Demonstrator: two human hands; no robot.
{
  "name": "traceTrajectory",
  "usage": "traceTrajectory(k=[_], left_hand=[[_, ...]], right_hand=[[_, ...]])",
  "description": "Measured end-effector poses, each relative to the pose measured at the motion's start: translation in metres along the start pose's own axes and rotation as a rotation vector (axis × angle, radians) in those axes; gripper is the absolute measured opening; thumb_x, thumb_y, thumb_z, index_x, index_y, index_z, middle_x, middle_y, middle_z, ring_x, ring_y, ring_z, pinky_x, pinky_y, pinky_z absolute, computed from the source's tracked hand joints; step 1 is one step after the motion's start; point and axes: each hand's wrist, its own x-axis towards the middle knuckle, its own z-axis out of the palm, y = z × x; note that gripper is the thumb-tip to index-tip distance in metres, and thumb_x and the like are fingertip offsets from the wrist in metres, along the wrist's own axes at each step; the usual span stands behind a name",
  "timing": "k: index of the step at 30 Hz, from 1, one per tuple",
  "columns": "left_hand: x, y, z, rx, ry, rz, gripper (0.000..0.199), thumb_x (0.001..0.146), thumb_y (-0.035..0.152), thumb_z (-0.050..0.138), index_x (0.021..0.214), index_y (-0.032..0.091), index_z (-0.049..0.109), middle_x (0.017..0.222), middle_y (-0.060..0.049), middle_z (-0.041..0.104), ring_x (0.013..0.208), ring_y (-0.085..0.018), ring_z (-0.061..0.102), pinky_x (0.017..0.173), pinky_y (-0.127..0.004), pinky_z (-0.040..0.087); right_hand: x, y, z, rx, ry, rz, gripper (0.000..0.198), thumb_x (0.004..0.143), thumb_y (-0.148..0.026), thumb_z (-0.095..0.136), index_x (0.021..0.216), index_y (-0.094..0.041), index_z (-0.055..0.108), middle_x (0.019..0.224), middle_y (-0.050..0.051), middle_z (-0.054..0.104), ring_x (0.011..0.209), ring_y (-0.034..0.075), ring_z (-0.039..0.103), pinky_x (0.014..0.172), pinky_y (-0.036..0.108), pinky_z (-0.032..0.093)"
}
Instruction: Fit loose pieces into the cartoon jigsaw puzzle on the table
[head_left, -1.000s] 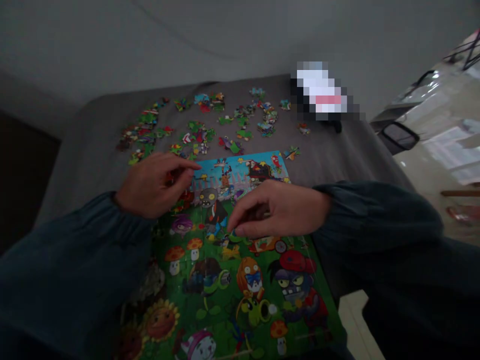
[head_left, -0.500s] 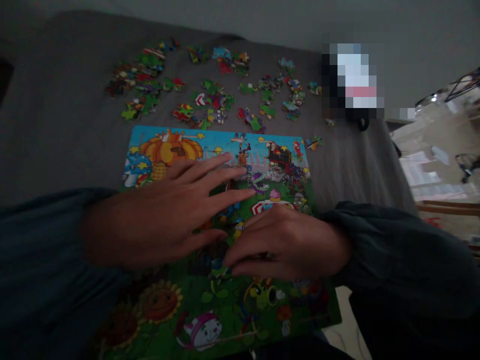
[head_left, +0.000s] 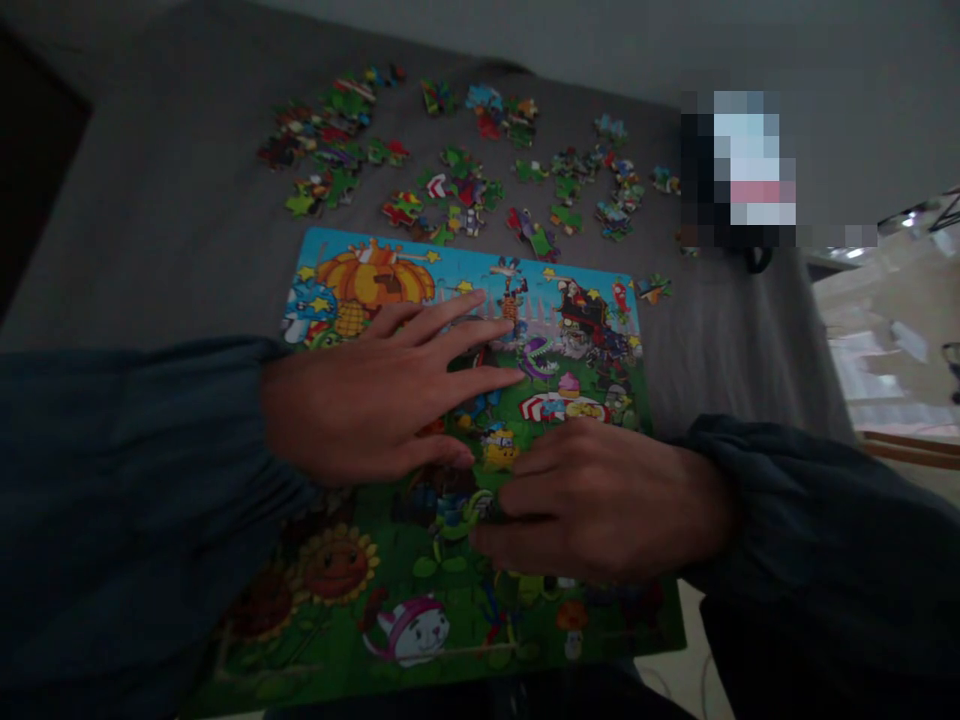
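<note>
A jigsaw board (head_left: 442,680) with a cartoon picture of sunflowers, a pumpkin and other figures lies before me. My left hand (head_left: 375,400) rests over its middle-left part, fingers spread and palm down. Close to it on the right, my right hand (head_left: 592,500) is over the lower middle of the picture with its fingers curled together. Anything between those fingertips is hidden from me. A yellow star figure (head_left: 499,448) and part of a green plant figure (head_left: 454,512) show between the two hands.
Several loose puzzle pieces (head_left: 469,190) are scattered on the grey cloth (head_left: 187,200) beyond the board. One piece (head_left: 654,289) lies beside its upper right corner. A dark object with a blurred-out face (head_left: 742,150) stands at the back right.
The view has shifted, so the board appears farther right. My right hand has drawn slightly nearer to me, uncovering the star and the plant figure. My left hand stays spread.
</note>
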Motion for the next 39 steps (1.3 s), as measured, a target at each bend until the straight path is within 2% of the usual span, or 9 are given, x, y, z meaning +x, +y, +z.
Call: traceTrajectory(k=[3,8,14,18,23,28,32,36,39], left_hand=[[-0.001,-0.001,0.002,-0.007,0.005,0.011,0.065,0.09,0.044,0.065,0.15,0.029,0.044,0.167,-0.013,0.026,0.153,-0.045,0.017,0.114,-0.074,0.026],[-0.004,-0.002,0.004,-0.007,0.029,0.024,0.058,0.093,0.039,0.059,0.148,0.028,0.046,0.167,-0.012,0.028,0.154,-0.043,0.016,0.116,-0.072,0.024],[-0.004,0.0,0.002,-0.038,0.016,0.004,0.059,0.091,0.042,0.059,0.147,0.031,0.046,0.167,-0.009,0.028,0.154,-0.044,0.017,0.117,-0.071,0.023],[-0.004,0.0,0.002,-0.034,0.005,-0.004,0.06,0.091,0.04,0.06,0.148,0.031,0.045,0.167,-0.009,0.028,0.153,-0.045,0.016,0.116,-0.073,0.023],[-0.003,-0.001,0.004,-0.051,0.028,0.009,0.061,0.089,0.042,0.064,0.147,0.034,0.047,0.167,-0.008,0.028,0.154,-0.044,0.015,0.117,-0.073,0.022],[-0.003,0.002,0.003,-0.028,0.038,-0.015,0.058,0.09,0.036,0.062,0.146,0.031,0.049,0.166,-0.008,0.031,0.154,-0.041,0.016,0.119,-0.069,0.022],[-0.004,0.003,0.002,-0.02,0.03,0.011,0.06,0.089,0.038,0.064,0.147,0.03,0.049,0.166,-0.011,0.029,0.153,-0.045,0.015,0.115,-0.074,0.024],[-0.005,0.004,0.0,-0.013,0.04,0.011,0.058,0.091,0.031,0.063,0.147,0.028,0.049,0.166,-0.012,0.031,0.154,-0.043,0.016,0.116,-0.072,0.025],[-0.003,0.004,-0.001,-0.017,0.024,-0.007,0.06,0.088,0.032,0.067,0.146,0.029,0.05,0.166,-0.012,0.031,0.154,-0.044,0.016,0.116,-0.073,0.025]], right_hand=[[-0.001,-0.003,0.002,-0.073,-0.033,0.004,0.018,0.101,-0.018,0.053,0.108,-0.017,0.07,0.075,-0.001,0.066,0.06,0.014,0.056,0.052,0.032,0.031],[0.0,-0.005,0.008,-0.103,0.038,0.026,0.019,0.1,-0.016,0.051,0.099,-0.016,0.07,0.067,-0.002,0.063,0.057,0.015,0.056,0.051,0.033,0.03],[0.002,-0.007,0.011,-0.078,0.14,0.103,0.03,0.104,-0.035,0.052,0.087,-0.016,0.069,0.06,-0.003,0.06,0.053,0.013,0.054,0.051,0.032,0.029],[0.003,-0.008,0.013,-0.055,0.129,0.159,0.032,0.102,-0.039,0.055,0.083,-0.017,0.066,0.058,-0.004,0.061,0.051,0.013,0.054,0.05,0.032,0.027],[0.004,-0.015,0.016,0.013,0.078,0.265,0.027,0.102,-0.038,0.055,0.09,-0.016,0.067,0.064,-0.002,0.067,0.053,0.013,0.059,0.05,0.03,0.028],[0.005,-0.021,0.015,0.083,-0.009,0.38,0.022,0.096,-0.038,0.062,0.099,-0.016,0.068,0.065,-0.001,0.069,0.055,0.014,0.062,0.053,0.029,0.031],[0.006,-0.021,0.014,0.132,0.018,0.409,0.022,0.094,-0.037,0.064,0.1,-0.016,0.067,0.066,-0.001,0.07,0.056,0.013,0.064,0.053,0.028,0.034],[0.004,-0.02,0.014,0.106,0.072,0.424,0.025,0.095,-0.038,0.062,0.103,-0.015,0.066,0.064,-0.002,0.069,0.053,0.014,0.063,0.05,0.029,0.032],[0.003,-0.019,0.014,0.076,0.085,0.342,0.025,0.099,-0.037,0.055,0.104,-0.016,0.066,0.062,-0.002,0.067,0.05,0.014,0.06,0.048,0.03,0.031]])
